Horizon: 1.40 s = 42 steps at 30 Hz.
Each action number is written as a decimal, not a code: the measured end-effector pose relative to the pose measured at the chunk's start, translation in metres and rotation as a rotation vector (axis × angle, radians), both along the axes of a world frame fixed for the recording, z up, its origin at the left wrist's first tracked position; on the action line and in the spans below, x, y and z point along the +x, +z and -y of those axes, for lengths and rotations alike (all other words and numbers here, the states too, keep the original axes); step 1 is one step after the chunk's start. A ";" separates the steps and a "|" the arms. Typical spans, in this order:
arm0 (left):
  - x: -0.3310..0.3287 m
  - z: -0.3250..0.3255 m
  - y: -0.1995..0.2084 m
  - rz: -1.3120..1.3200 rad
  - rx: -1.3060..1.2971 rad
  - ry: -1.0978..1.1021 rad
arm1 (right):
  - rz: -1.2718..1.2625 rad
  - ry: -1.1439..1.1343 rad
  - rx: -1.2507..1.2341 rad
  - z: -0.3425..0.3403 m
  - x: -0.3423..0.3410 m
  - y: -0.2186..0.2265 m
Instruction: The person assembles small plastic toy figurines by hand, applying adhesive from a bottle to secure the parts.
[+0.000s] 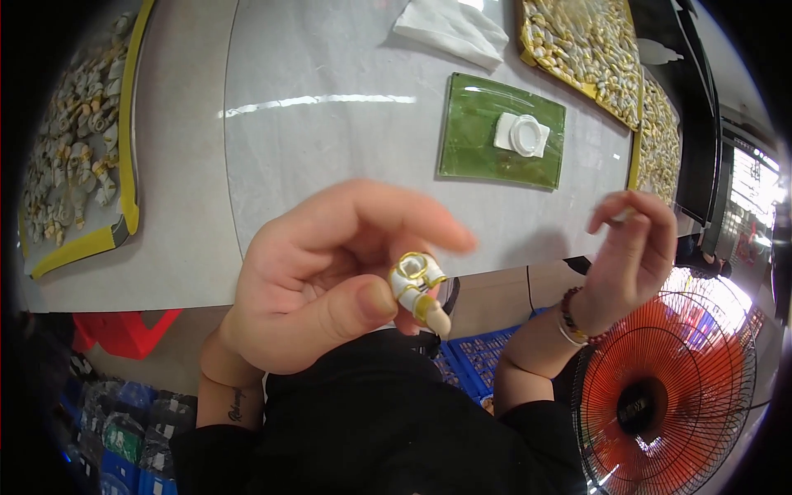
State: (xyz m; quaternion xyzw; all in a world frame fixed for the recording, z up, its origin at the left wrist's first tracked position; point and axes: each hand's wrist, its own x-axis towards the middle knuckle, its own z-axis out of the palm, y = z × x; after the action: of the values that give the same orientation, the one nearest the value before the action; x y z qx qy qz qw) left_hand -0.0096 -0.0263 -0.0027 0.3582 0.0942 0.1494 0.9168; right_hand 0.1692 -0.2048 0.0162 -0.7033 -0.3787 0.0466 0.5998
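Between the thumb and fingers of my left hand point(309, 276) is a small figurine part point(410, 276), white with gold trim. It has a round opening at the top, and a beige tip sticks out at its lower end. My right hand point(629, 256) is raised apart from it at the right, above the table's near edge, with thumb and fingers curled together. Whatever may be in those fingertips is too small to tell. Farther back on the table lies a green glass plate point(474, 136), bearing a small round white dish point(526, 136) on a white square.
A yellow-edged tray point(129, 107) of figurine parts stands at the left. Two more trays of small white-and-gold pieces point(582, 41) fill the far right. A white cloth point(454, 31) lies at the back. An orange fan point(660, 396) stands close by my right arm; blue crates point(478, 355) are below.
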 end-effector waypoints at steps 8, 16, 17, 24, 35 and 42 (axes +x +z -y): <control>-0.003 -0.006 -0.005 0.009 -0.038 -0.035 | -0.125 -0.038 -0.226 -0.022 -0.011 -0.007; 0.000 -0.009 -0.007 0.042 -0.040 -0.020 | -0.030 -0.027 -0.266 -0.023 -0.010 -0.007; 0.001 -0.009 -0.007 0.041 -0.029 -0.004 | 0.218 -0.039 -0.302 -0.025 -0.007 -0.008; 0.001 -0.010 -0.009 0.082 -0.060 -0.028 | 0.710 -0.019 -0.380 -0.039 -0.001 -0.008; 0.000 -0.008 -0.004 0.036 -0.080 0.058 | 0.795 -0.016 -0.396 -0.047 -0.009 -0.007; 0.002 -0.011 -0.015 0.155 0.675 0.168 | 0.229 0.147 0.166 -0.051 -0.057 0.003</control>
State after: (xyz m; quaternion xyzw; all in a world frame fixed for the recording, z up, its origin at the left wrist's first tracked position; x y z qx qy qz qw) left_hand -0.0074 -0.0151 -0.0176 0.6196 -0.0012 0.2740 0.7355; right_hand 0.1124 -0.1535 0.0189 -0.6223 -0.4978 -0.0215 0.6037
